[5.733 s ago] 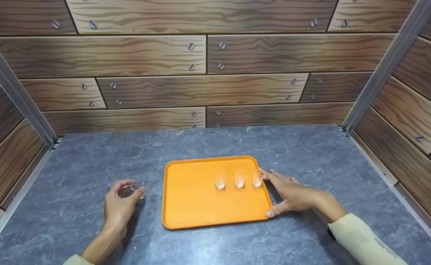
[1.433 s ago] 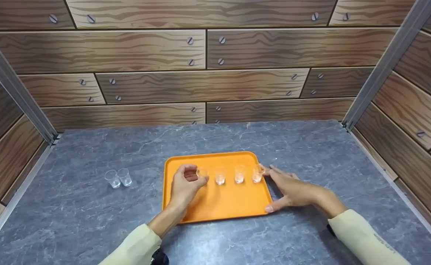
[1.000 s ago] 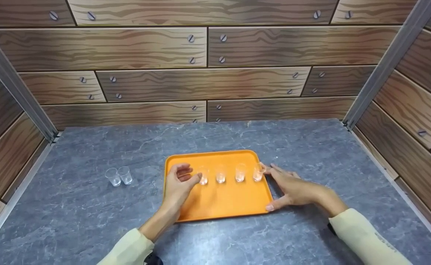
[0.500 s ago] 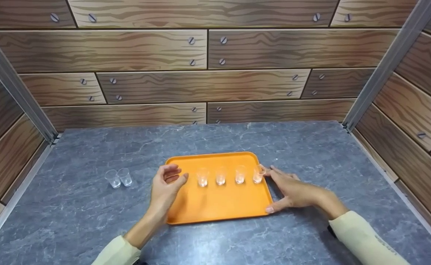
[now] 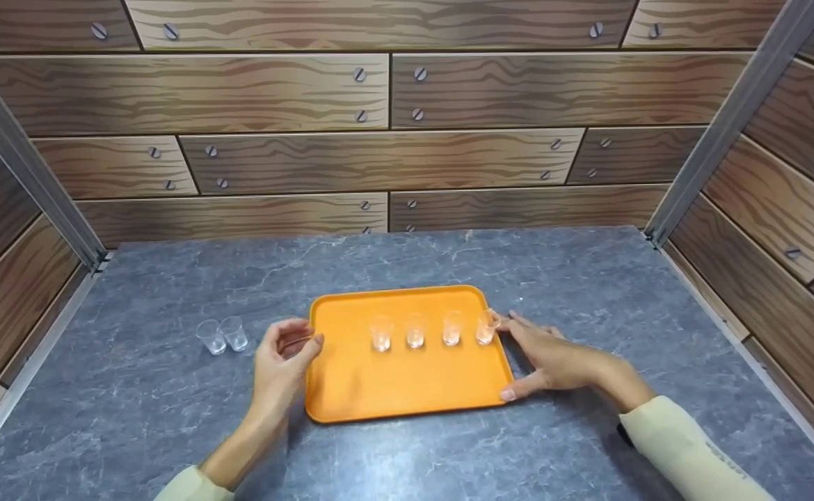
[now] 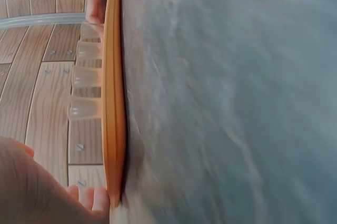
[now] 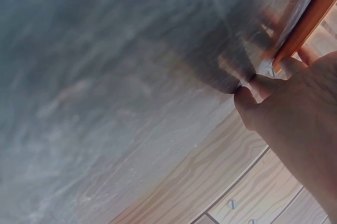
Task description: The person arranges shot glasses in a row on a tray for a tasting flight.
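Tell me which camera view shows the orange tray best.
The head view shows the orange tray best, with its upper surface and nearly all its rim visible. The left wrist view shows it edge-on; the right wrist view shows only a strip of edge.

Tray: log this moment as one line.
tray: four cups | table: two cups | left hand: empty, near tray | right hand: touching tray edge

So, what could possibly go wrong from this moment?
The right hand is very close to the rightmost shot glass, so a small slip might tip it.
The two shot glasses on the marbled tabletop stand close together; grasping one could knock the other.
The left hand, beside the orange tray, might bump it.
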